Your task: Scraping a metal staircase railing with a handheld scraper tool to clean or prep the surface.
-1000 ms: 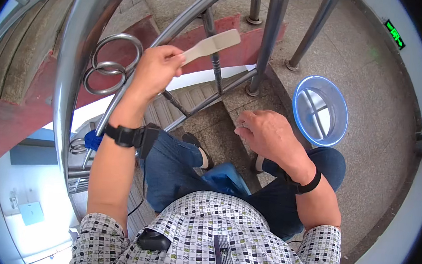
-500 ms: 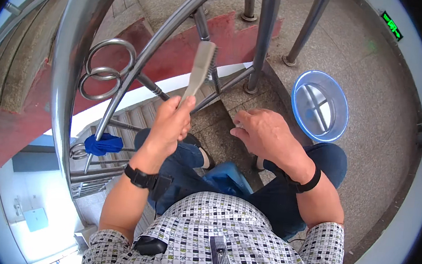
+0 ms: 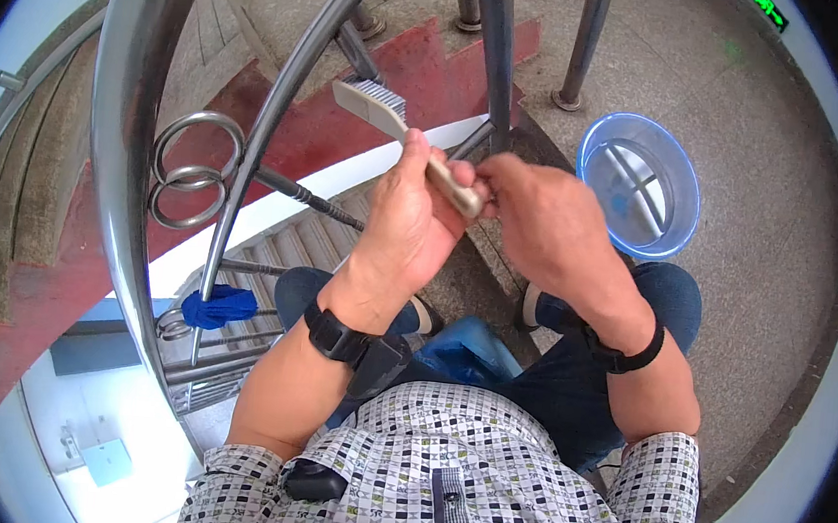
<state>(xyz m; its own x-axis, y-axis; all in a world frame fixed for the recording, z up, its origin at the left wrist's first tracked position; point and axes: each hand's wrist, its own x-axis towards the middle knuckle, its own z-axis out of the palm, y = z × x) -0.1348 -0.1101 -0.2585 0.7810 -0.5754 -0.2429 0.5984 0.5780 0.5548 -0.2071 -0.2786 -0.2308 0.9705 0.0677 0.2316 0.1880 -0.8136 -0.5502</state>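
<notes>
A beige long-handled brush (image 3: 377, 110) slants across in front of the railing, its bristles turned up and away. My left hand (image 3: 405, 211) is closed around its handle, thumb lying along it. Beside the handle's butt end is my right hand (image 3: 552, 223), its fingers curled together and slightly blurred. The right fingertips meet or nearly meet the left fingers; what they hold, if anything, is hidden. A steel stair railing (image 3: 301, 72) with curved bars and interlocked rings stands just ahead. Tied to it at lower left is a blue cloth (image 3: 220, 307).
A translucent blue basin (image 3: 688, 210) stands on the speckled floor (image 3: 771, 282) to the right, seemingly with water in it. Between my legs is a blue plastic object (image 3: 471, 351), perhaps a stool. Stairs (image 3: 276, 249) drop away beyond the railing, with a red-painted edge (image 3: 395, 85) above.
The brush has tipped from nearly upright to slanting left, bristles now upward. My left hand has turned and moved right, and both hands have come together. The view has shifted slightly.
</notes>
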